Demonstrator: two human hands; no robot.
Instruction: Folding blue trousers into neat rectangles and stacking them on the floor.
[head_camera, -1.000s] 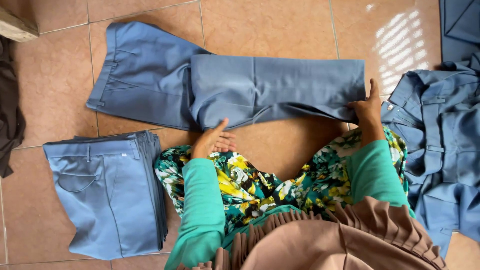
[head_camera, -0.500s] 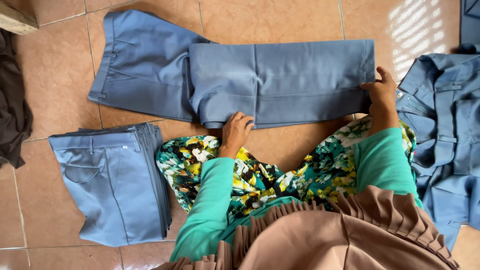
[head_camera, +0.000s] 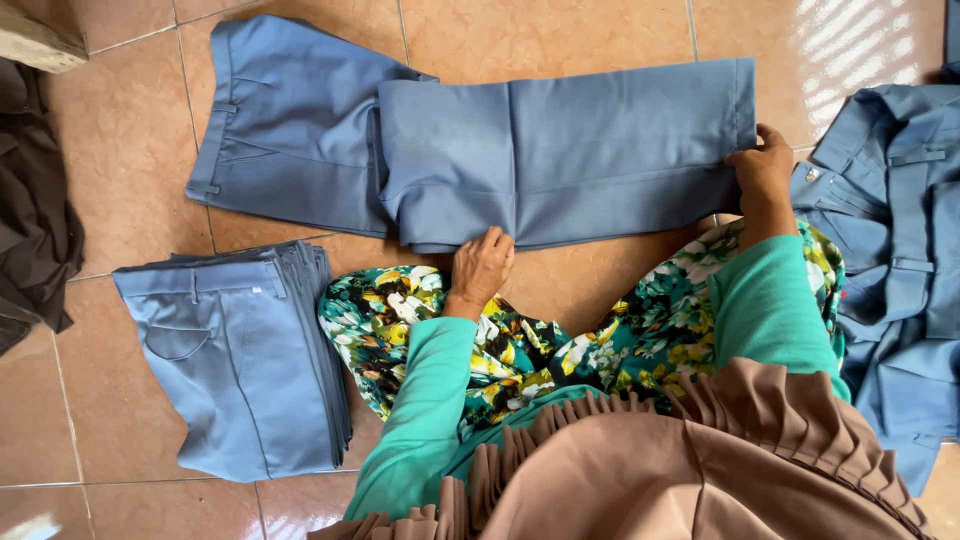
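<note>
Blue-grey trousers (head_camera: 470, 150) lie flat on the tan floor tiles (head_camera: 560, 30) at our 12 o'clock, legs folded over toward the waistband so the doubled part runs from centre to 2 o'clock. Our left hand (head_camera: 483, 268) sits at the near edge of the fold, fingers together and curled down, pressing the cloth; we can't tell if it pinches anything. Our right hand (head_camera: 764, 172) is at 2 o'clock on the hem end, fingers narrow, thumb under the edge, gripping the layered hems. At 8 o'clock a stack of folded trousers (head_camera: 240, 360) in the same blue, edges squared, well apart from the left hand. At 3 o'clock a loose pile of unfolded blue garments (head_camera: 890, 260), just beside the right wrist. Dark cloth (head_camera: 35, 220) at 9 o'clock.

To fold well, we judge: keep the left hand as the anchor on the crease, keep the hems aligned under the right hand, hold the cloth taut so no ridge forms, match the stack's width.
</note>
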